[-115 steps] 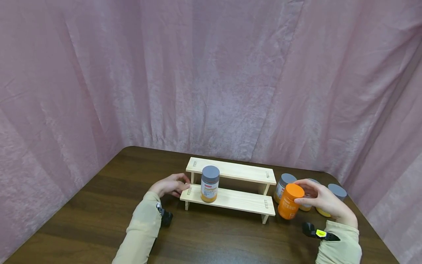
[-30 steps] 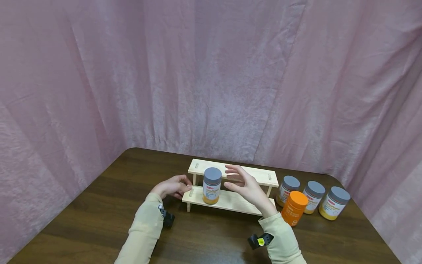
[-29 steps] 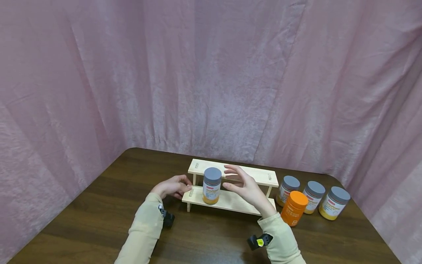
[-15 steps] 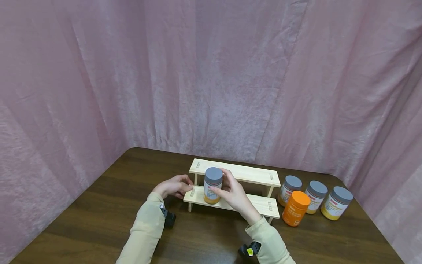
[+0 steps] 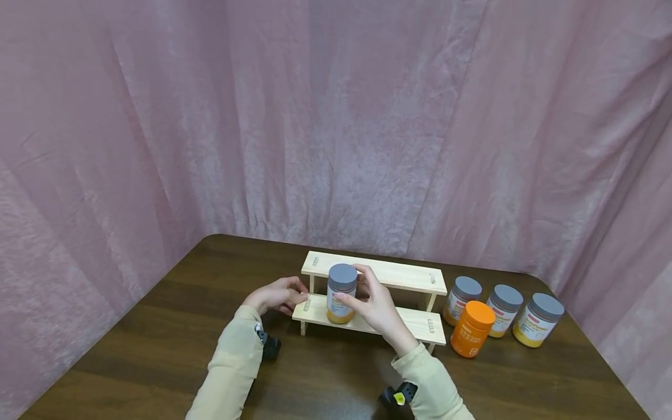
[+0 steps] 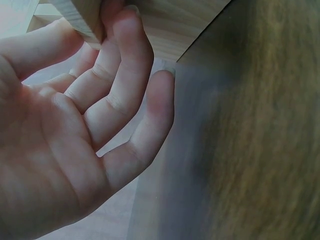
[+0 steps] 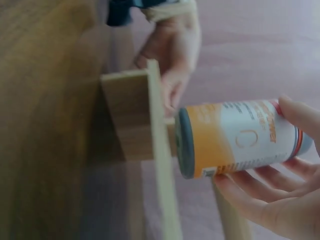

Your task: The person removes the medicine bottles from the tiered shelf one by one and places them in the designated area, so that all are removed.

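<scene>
My right hand grips a supplement jar with a grey lid and a white-and-yellow label, thumb in front and fingers behind. The jar is upright over the left part of the lower board of a two-step wooden rack. In the right wrist view a narrow gap shows between the jar's base and the board's edge. With thumb and fingertips, my left hand pinches the left end of that lower board, seen close up as a wooden corner in the left wrist view.
Right of the rack stand an orange jar and three grey-lidded jars like the held one. All stand on the dark wooden table. A pink curtain hangs behind.
My right hand let go of the orange jar at the right, moved left and took hold of the jar on the rack, now slightly raised. My left hand stayed at the board's end.
</scene>
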A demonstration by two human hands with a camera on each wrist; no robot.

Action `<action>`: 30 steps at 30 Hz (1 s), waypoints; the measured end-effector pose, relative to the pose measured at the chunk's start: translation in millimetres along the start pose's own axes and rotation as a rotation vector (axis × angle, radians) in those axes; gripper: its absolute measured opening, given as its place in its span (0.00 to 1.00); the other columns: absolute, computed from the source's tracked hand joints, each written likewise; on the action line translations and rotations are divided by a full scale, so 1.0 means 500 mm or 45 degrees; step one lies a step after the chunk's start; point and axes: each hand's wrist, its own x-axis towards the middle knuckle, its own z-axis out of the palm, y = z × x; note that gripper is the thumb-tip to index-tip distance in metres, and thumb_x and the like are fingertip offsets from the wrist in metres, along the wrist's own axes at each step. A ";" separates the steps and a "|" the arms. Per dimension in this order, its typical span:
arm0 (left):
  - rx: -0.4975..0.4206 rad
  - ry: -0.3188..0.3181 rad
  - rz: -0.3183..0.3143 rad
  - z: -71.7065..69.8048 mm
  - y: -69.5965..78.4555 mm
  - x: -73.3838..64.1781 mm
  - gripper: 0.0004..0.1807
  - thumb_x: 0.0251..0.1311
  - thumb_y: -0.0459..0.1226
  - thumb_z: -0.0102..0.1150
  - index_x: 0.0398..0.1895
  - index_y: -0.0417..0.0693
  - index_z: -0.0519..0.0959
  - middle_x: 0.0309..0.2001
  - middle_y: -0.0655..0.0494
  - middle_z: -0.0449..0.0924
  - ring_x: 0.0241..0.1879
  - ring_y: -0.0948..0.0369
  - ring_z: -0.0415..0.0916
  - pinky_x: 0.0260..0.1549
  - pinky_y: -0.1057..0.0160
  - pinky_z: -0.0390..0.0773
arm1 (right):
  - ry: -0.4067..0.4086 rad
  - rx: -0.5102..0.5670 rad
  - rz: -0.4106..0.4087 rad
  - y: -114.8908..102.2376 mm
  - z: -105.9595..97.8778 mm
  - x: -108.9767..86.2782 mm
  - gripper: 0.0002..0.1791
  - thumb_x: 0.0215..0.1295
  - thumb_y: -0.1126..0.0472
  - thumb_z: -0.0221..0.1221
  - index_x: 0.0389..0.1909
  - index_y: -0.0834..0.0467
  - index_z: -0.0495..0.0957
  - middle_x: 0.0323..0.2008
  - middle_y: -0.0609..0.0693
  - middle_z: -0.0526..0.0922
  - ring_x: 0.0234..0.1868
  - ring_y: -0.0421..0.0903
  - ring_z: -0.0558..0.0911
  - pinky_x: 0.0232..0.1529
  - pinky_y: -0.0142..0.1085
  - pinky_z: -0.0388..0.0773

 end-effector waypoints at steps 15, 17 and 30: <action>0.020 -0.015 0.005 -0.003 -0.002 -0.007 0.17 0.64 0.41 0.56 0.48 0.39 0.69 0.34 0.54 0.78 0.31 0.61 0.78 0.31 0.64 0.78 | 0.066 -0.293 0.128 -0.031 -0.131 0.001 0.34 0.54 0.53 0.71 0.60 0.52 0.67 0.56 0.59 0.77 0.56 0.58 0.80 0.53 0.50 0.78; 0.018 -0.018 0.007 -0.002 -0.002 -0.007 0.17 0.64 0.41 0.56 0.48 0.39 0.69 0.34 0.54 0.78 0.31 0.61 0.78 0.32 0.63 0.78 | 0.075 -0.334 0.148 -0.032 -0.154 -0.002 0.35 0.54 0.52 0.70 0.61 0.52 0.66 0.57 0.60 0.77 0.56 0.58 0.80 0.54 0.50 0.77; 0.010 -0.013 0.005 0.002 0.004 -0.001 0.16 0.64 0.40 0.56 0.48 0.39 0.69 0.33 0.54 0.79 0.30 0.62 0.79 0.31 0.63 0.77 | 0.137 -0.393 0.225 -0.062 -0.287 -0.049 0.41 0.57 0.45 0.67 0.66 0.54 0.60 0.63 0.60 0.74 0.62 0.58 0.75 0.57 0.53 0.73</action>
